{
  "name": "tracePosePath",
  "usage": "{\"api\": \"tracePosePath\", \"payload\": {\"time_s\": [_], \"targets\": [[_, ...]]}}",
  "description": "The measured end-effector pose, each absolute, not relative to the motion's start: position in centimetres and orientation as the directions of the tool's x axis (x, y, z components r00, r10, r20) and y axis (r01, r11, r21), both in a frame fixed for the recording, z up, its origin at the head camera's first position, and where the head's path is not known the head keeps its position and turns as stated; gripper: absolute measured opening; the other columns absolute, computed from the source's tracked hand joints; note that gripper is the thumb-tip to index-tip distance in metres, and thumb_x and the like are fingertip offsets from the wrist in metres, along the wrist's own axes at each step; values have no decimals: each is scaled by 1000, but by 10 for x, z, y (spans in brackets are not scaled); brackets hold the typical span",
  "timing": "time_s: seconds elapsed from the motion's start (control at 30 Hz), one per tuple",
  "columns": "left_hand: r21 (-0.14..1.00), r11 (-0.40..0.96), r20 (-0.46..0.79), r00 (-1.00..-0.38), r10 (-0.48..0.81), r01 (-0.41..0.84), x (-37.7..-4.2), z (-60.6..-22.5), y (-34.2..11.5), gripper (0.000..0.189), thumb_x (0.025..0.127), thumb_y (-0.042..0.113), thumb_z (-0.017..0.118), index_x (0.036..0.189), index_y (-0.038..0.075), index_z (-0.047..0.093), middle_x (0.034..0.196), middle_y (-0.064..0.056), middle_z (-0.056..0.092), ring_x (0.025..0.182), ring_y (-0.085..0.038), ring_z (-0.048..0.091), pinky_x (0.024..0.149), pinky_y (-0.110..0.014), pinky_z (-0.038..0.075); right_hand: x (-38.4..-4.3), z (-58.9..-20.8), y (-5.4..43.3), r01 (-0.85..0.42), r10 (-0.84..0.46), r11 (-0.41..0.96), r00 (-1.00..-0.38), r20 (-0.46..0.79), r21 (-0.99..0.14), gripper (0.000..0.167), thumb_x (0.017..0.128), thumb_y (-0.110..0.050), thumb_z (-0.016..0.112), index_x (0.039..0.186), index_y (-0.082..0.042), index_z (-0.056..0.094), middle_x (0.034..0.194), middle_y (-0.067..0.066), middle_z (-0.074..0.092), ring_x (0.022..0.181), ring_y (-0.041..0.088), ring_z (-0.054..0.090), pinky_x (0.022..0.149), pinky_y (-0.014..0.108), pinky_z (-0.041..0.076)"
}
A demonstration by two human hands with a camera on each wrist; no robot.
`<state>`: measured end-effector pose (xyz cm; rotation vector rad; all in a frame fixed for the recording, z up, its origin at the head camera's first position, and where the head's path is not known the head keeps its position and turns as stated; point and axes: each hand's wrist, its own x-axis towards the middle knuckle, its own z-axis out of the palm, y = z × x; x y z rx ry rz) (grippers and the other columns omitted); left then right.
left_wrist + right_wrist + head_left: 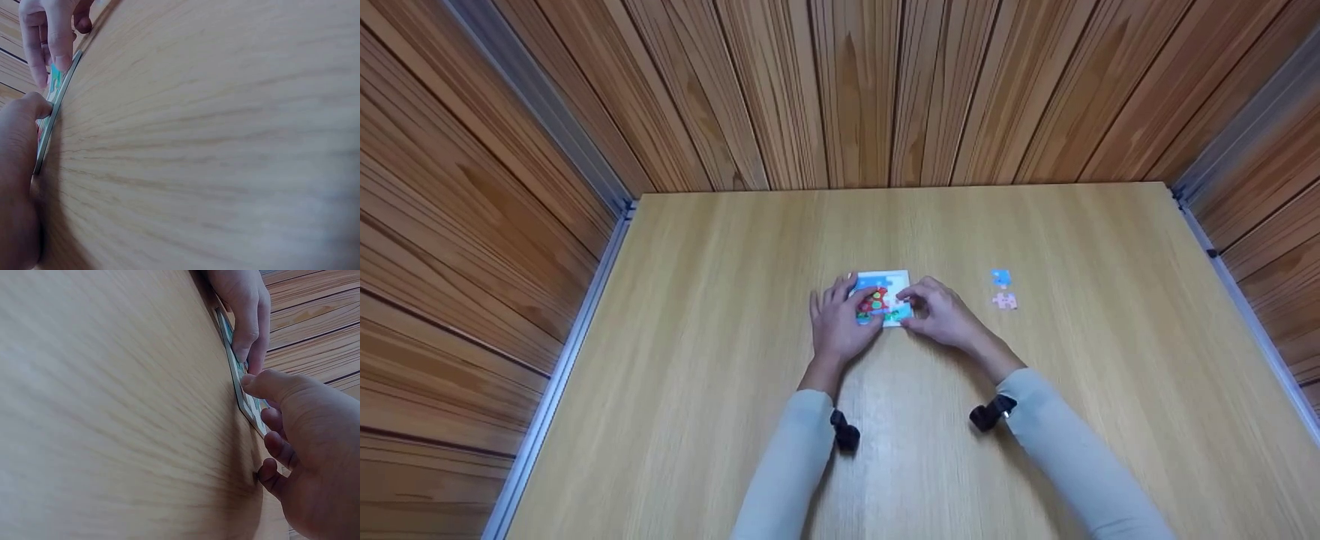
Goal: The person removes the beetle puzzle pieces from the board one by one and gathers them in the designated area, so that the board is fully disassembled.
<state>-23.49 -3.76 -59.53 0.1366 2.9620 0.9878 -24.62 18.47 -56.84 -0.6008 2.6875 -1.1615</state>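
Observation:
A small square picture puzzle [895, 279] with a pale frame lies on the table; red, green and blue show in its picture. My left hand [841, 326] rests at its left side, fingers spread, index finger and thumb over the picture. My right hand [941, 315] is at the right edge, its fingertips over the pieces and its thumb lower down near the corner, a gap between them. In the right wrist view, the right thumb [256, 383] lies at the puzzle's rim and the other fingers bend loosely. No piece shows between finger and thumb.
To the right of the puzzle lie two loose pieces, a blue one [1001, 277] and a pink one [1005, 301] nearer me. The wooden table [720, 300] runs back to a plank wall [855, 97], with metal rails along both sides.

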Motion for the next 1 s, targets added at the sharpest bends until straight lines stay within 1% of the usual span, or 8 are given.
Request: {"api": "tracePosePath", "payload": {"time_s": [0.2,0.43,0.6,0.7,0.87,1.0], "targets": [[602,794,16,-996,91,82,-235,-595,-38,56,102,48,73,154,29,70,182,-4,44,174,-37,32,144,-71,6,-245,-565,190,-286,-403,610,-915,22,-739,43,96,-7,86,137,-2,74,120,16,67,112,28,66,93,27,51],[607,790,27,-996,87,85,-233,-595,-38,56,100,47,72,152,28,72,181,-5,46,174,-37,34,143,-72,9,-242,-559,200,-297,-391,606,-919,49,-738,42,96,-7,87,135,-1,75,118,16,68,107,26,65,89,24,49],[609,790,9,-997,81,70,-233,-595,-38,58,100,48,71,155,28,70,183,-3,44,175,-36,31,144,-70,7,-241,-555,210,-270,-367,637,-930,24,-722,42,97,-9,87,137,-4,75,120,14,69,107,25,64,89,25,49],[611,789,1,-997,82,65,-233,-596,-38,58,101,48,72,156,29,69,184,-3,42,176,-36,30,145,-70,5,-241,-553,216,-276,-362,645,-932,33,-713,42,97,-7,87,136,-3,75,118,15,69,105,25,65,87,25,49],[601,796,9,-997,80,70,-233,-596,-37,56,101,48,72,154,29,70,183,-3,43,175,-36,32,144,-71,8,-241,-552,229,-290,-357,646,-932,56,-706,42,95,-7,88,134,-1,75,114,16,70,100,24,64,84,23,48],[600,797,11,-997,82,72,-233,-595,-37,57,101,47,72,155,29,70,183,-3,43,175,-36,32,144,-70,8,-240,-550,240,-270,-344,660,-938,37,-701,43,96,-9,87,137,-2,74,118,16,69,103,25,64,86,23,48]]}}
